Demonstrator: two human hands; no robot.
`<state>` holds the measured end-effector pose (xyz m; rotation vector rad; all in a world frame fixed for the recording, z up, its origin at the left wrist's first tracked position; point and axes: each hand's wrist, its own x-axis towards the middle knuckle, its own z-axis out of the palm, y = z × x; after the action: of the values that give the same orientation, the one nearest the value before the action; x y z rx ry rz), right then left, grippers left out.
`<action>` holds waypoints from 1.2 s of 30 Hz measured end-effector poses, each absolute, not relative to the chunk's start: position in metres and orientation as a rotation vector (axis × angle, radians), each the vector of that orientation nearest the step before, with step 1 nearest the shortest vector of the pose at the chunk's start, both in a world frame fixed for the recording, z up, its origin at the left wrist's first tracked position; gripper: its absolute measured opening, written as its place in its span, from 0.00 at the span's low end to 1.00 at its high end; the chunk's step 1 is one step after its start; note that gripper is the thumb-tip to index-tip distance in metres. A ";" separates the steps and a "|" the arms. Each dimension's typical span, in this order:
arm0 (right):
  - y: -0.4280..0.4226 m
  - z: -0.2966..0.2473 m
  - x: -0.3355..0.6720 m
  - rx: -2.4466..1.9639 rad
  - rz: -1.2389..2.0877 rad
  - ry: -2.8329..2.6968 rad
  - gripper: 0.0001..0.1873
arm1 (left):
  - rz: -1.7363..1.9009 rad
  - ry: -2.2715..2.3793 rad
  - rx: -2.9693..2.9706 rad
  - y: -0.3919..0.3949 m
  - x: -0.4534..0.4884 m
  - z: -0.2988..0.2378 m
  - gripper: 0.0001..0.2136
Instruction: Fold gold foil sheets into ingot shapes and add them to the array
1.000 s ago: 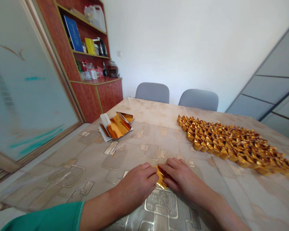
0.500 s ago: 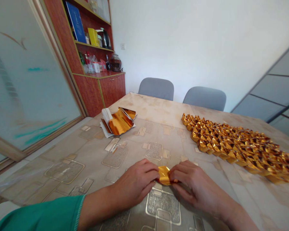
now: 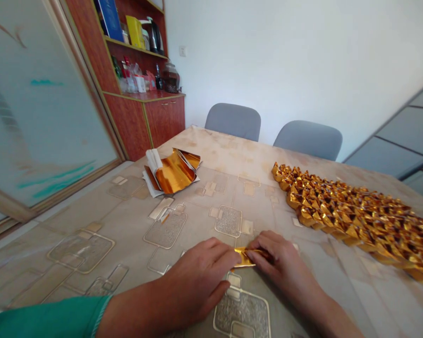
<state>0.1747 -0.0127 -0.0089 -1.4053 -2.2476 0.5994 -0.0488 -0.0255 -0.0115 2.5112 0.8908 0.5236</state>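
Between my two hands, low over the patterned tablecloth, is a small folded piece of gold foil paper (image 3: 245, 257). The fingers of my left hand (image 3: 203, 274) close on its left end. My right hand (image 3: 280, 260) pinches the right end between thumb and fingers. Only the middle of the foil shows; both ends are hidden under my fingers. To the right stand rows of folded gold foil pieces (image 3: 352, 206), packed close together. A loose stack of gold foil sheets (image 3: 178, 172) with white undersides lies curled at the back left.
The table (image 3: 229, 150) has a patterned cover (image 3: 200, 216). Two grey chairs (image 3: 232, 121) stand at its far side. On the left are a frosted sliding door (image 3: 49, 112) and a red-brown cabinet (image 3: 165, 122) holding bottles, a kettle and a glass jar (image 3: 171, 77). A small scrap (image 3: 165, 216) lies left of centre.
The foil between my hands looks narrower and flatter than before. My right hand has turned, its thumb now on the foil. The view has shifted slightly.
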 end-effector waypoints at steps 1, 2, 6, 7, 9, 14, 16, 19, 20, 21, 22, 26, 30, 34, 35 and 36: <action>-0.012 -0.010 0.174 -1.416 0.566 -2.242 0.08 | 0.517 0.871 2.526 -0.026 -0.048 -0.011 0.15; -0.012 -0.012 0.172 -1.427 0.533 -2.238 0.08 | 0.508 0.854 2.536 -0.026 -0.048 -0.011 0.15; -0.012 -0.017 0.170 -1.454 0.420 -2.271 0.08 | 0.487 0.836 2.532 -0.027 -0.047 -0.011 0.15; -0.013 -0.019 0.169 -1.455 0.398 -2.286 0.08 | 0.491 0.845 2.524 -0.028 -0.047 -0.011 0.15; -0.013 -0.021 0.169 -1.459 0.354 -2.313 0.07 | 0.507 0.867 2.506 -0.029 -0.047 -0.010 0.15; -0.014 -0.023 0.170 -1.469 0.259 -2.347 0.07 | 0.527 0.880 2.494 -0.031 -0.049 -0.006 0.12; -0.013 -0.024 0.170 -1.464 0.244 -2.348 0.07 | 0.495 0.883 2.499 -0.032 -0.049 -0.003 0.12; -0.013 -0.025 0.170 -1.461 0.221 -2.345 0.07 | 0.439 0.908 2.505 -0.032 -0.047 0.002 0.15; -0.013 -0.025 0.170 -1.461 0.214 -2.349 0.07 | 0.438 0.913 2.514 -0.032 -0.046 0.003 0.17; -0.013 -0.026 0.170 -1.461 0.206 -2.355 0.07 | 0.444 0.915 2.528 -0.032 -0.046 0.003 0.18; -0.013 -0.026 0.170 -1.462 0.196 -2.360 0.07 | 0.455 0.911 2.547 -0.032 -0.046 0.003 0.19; -0.014 -0.027 0.170 -1.448 0.129 -2.372 0.07 | 0.467 0.908 2.636 -0.032 -0.046 0.001 0.19; -0.013 -0.025 0.168 -1.437 0.020 -2.379 0.06 | 0.440 0.873 2.715 -0.031 -0.045 -0.005 0.19; -0.012 -0.026 0.166 -1.460 -0.115 -2.393 0.05 | 0.421 0.846 2.809 -0.031 -0.044 -0.019 0.19; -0.011 -0.026 0.166 -1.459 -0.114 -2.419 0.06 | 0.416 0.850 2.834 -0.031 -0.044 -0.022 0.19; -0.011 -0.028 0.166 -1.454 -0.100 -2.451 0.06 | 0.426 0.838 2.869 -0.031 -0.044 -0.025 0.19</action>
<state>0.1663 -0.0110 -0.0276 -1.4537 -2.4514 -0.1002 -0.0441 -0.0310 -0.0252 2.8693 0.8381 0.4256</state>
